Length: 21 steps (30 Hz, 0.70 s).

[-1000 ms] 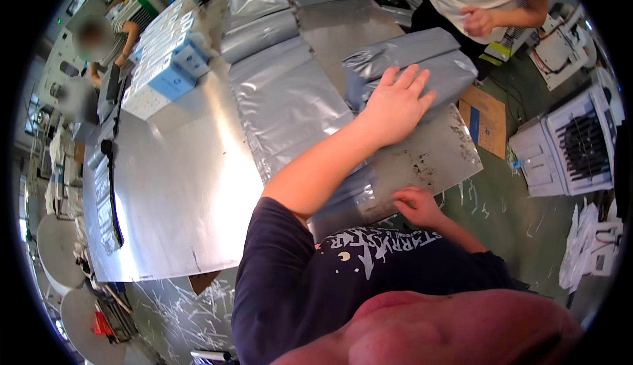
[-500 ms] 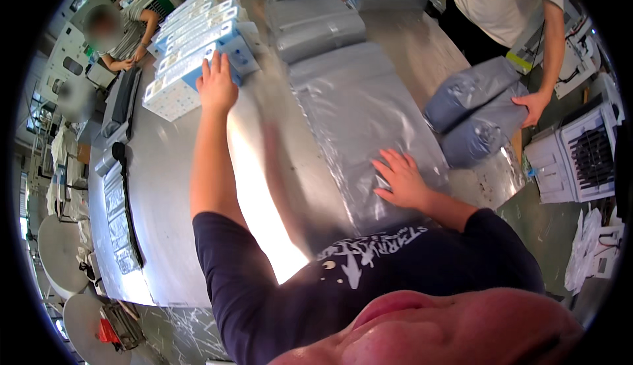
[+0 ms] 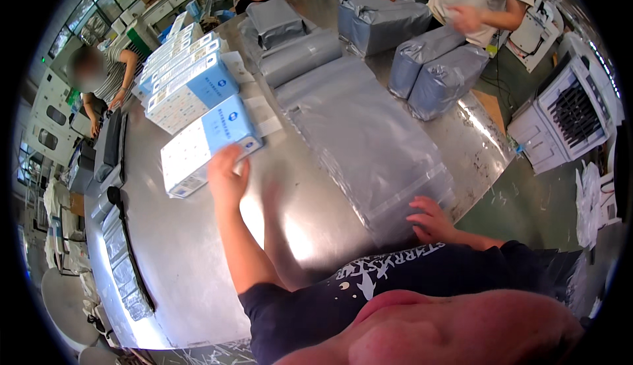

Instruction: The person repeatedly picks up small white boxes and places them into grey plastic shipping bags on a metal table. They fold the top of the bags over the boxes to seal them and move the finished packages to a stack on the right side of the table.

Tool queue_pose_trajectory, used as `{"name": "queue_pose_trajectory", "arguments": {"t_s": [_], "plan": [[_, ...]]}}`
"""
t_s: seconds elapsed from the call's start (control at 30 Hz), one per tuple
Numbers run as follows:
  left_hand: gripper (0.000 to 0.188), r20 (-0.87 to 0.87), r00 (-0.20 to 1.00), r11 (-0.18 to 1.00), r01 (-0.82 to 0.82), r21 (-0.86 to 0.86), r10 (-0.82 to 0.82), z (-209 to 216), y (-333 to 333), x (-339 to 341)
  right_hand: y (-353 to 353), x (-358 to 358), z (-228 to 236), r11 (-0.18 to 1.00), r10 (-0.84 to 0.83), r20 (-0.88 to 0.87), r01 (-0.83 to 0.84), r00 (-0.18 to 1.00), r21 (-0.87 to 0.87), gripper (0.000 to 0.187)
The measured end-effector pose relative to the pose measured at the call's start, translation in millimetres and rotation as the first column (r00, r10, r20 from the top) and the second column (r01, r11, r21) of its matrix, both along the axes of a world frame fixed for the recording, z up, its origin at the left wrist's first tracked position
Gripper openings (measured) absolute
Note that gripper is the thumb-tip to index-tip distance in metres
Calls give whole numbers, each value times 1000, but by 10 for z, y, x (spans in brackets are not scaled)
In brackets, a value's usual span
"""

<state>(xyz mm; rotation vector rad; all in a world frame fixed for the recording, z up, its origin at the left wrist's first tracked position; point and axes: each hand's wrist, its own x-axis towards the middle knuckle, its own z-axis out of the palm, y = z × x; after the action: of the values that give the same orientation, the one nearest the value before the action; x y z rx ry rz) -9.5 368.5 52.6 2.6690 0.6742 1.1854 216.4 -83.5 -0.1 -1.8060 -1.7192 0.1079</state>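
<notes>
My left hand [image 3: 228,175] is on the near side of a white and blue cardboard box [image 3: 208,139], with its fingers curled against it. That box lies slightly apart from a row of similar boxes [image 3: 191,94] behind it. A flat stack of grey plastic bags [image 3: 362,134] stretches down the middle of the metal table [image 3: 178,259]. Over the stack's near right corner is my right hand [image 3: 432,221], its fingers apart and nothing held in them. Whether its fingertips touch the plastic, I cannot tell.
Filled grey parcels [image 3: 448,78] stand at the table's right edge, beside a co-worker's hand [image 3: 467,19]. Another grey parcel [image 3: 382,21] is farther back. Folded grey bags [image 3: 297,55] lie beyond the stack. An air cooler [image 3: 560,114] stands on the right. Other people work at the far side.
The box has come out of the row toward me with my left hand. My right hand has shifted right and nearer, off the stack's middle. The co-worker has let go of the near parcels.
</notes>
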Motion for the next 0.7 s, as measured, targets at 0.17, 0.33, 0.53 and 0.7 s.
{"name": "queue_pose_trajectory", "arguments": {"t_s": [0.17,0.33,0.53,0.7], "plan": [[59,-440,801,912,-385,141,406,124,423,-392,84,-228,76,983,173,1,-173,985,65,31],[54,-618,680,889,-451,72,395,53,-686,-645,99,-422,46,957,288,-105,-282,952,60,26],[67,-558,824,919,-292,-266,101,409,-2338,-1428,-51,-299,16,948,315,-241,-317,918,33,18],[76,49,980,754,-118,-646,195,-480,-2410,-1830,9,-363,95,900,396,-325,-433,859,-46,19]]}}
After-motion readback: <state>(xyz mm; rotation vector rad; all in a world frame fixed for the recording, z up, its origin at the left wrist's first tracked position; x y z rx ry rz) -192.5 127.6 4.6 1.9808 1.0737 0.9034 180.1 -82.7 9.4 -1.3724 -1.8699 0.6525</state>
